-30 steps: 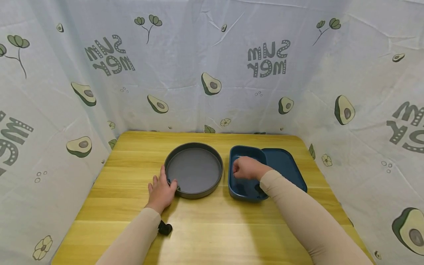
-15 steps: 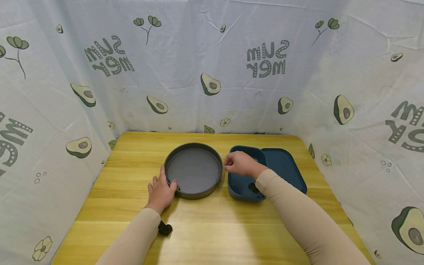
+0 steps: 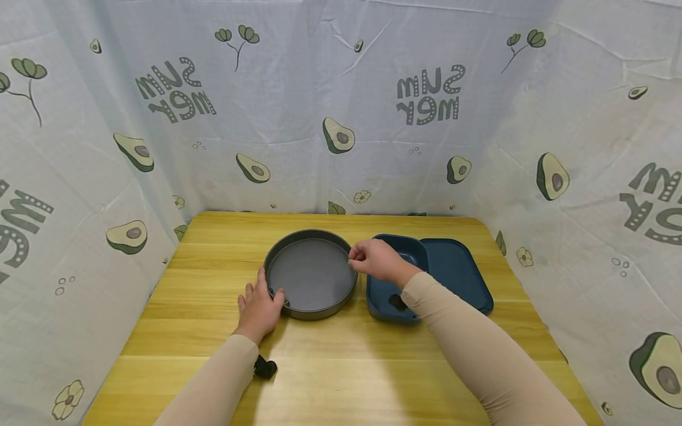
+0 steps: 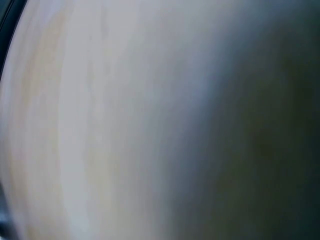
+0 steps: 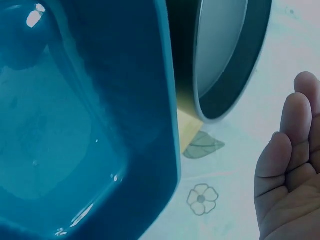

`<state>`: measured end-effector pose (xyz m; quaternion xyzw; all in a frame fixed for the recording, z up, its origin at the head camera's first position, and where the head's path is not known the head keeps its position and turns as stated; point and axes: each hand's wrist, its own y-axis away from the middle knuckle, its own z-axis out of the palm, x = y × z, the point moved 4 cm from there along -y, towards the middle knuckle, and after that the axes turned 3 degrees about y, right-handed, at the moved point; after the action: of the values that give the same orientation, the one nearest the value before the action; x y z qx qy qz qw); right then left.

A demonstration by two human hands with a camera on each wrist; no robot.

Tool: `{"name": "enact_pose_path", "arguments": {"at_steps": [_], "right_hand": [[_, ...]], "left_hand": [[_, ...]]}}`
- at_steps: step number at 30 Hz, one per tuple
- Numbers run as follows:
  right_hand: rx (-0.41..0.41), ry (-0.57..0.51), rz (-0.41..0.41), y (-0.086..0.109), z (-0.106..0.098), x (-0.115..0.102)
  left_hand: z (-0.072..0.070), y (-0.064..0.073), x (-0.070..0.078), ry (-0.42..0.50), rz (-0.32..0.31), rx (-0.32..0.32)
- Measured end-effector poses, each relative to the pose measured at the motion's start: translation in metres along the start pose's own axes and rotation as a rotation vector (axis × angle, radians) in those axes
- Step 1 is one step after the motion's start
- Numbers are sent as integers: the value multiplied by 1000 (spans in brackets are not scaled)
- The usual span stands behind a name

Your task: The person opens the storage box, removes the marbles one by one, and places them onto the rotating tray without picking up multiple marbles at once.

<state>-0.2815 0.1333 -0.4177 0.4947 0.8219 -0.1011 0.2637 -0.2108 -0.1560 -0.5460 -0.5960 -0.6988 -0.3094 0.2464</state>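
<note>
A round grey pan (image 3: 311, 272) stands on the wooden table. My left hand (image 3: 261, 309) rests at its near left side, thumb at the rim and fingers stretched along the outside. Small dark bits (image 3: 286, 303) show at the rim near that thumb. My right hand (image 3: 377, 260) hovers between the pan and a deep blue box (image 3: 375, 309), its thumb and index fingertips together above the pan's right rim. Whether those fingertips hold anything small, I cannot tell. The right wrist view shows curved fingers (image 5: 296, 120) beside the glossy box.
A flat blue lid or tray (image 3: 460, 272) lies to the right of the box, partly behind it. Black wrist cameras (image 3: 264, 367) hang under the forearms. A printed curtain (image 3: 298, 106) surrounds the table (image 3: 330, 378) on the back and sides. The left wrist view is blurred.
My right hand has come up out of the blue box and moved left to the pan's right rim. My left hand and the pan have stayed in place.
</note>
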Motion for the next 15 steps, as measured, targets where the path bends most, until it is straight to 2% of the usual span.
{"name": "enact_pose_path", "arguments": {"at_steps": [8, 15], "right_hand": [[1, -41, -5, -4, 10, -7], [9, -34, -22, -8, 14, -15]], "left_hand": [[-1, 1, 1, 4, -5, -3], [0, 0, 1, -1, -3, 1]]}}
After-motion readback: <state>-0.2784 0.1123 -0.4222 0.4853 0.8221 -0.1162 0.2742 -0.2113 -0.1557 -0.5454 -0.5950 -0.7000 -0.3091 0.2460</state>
